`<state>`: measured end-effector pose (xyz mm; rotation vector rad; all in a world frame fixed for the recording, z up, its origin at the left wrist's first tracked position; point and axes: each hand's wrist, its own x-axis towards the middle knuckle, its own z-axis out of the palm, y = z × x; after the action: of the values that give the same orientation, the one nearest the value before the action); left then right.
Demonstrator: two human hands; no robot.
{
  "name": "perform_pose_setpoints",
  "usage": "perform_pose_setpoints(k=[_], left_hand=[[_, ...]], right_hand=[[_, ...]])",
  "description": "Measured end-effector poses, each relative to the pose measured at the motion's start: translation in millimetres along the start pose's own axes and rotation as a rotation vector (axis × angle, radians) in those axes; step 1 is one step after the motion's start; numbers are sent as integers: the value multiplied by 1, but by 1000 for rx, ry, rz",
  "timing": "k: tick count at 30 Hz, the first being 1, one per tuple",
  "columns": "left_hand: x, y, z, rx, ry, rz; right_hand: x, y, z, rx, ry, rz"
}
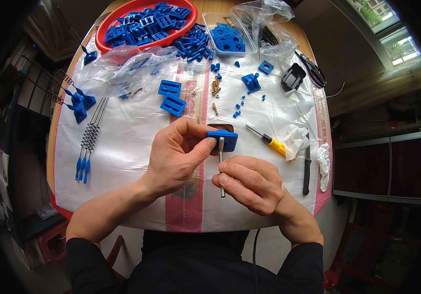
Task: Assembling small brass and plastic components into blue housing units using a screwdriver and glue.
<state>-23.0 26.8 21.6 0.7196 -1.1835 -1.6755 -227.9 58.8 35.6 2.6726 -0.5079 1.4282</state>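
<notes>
Between the thumb and fingers of my left hand (178, 152) is a blue rectangular plastic part (229, 141), held over the table. My right hand (254, 181) pinches a slim silver metal rod (222, 187); its kind I cannot make out. The rod stands nearly upright in the picture, its far end against the near face of the blue part. Whether it enters the part is not visible. Beyond the hands are two blue rectangular frames (173, 105), some brass screws (215, 87) and several tiny blue pieces (238, 113).
A red basin (195, 19) of blue parts stands at the back left, beside a clear box (253, 51) of blue plates. A yellow-handled screwdriver (275, 145), crumpled tissue (296, 139) and black-handled knife (307, 176) are at right, scissors (314, 72) farther back. Black springs (91, 134) lie left.
</notes>
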Motion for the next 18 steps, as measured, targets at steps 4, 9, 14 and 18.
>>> perform_pose_setpoints(k=[4, 9, 14, 18], left_hand=[[-3, -3, 3, 19, 17, 73], [-5, -3, 3, 33, 27, 131], [-6, -1, 1, 0, 23, 142], [-7, 0, -3, -8, 2, 120]], right_hand=[[3, -5, 2, -17, 12, 20], [2, -7, 5, -63, 15, 72], [-3, -8, 8, -87, 82, 166], [-8, -12, 6, 3, 103, 318]])
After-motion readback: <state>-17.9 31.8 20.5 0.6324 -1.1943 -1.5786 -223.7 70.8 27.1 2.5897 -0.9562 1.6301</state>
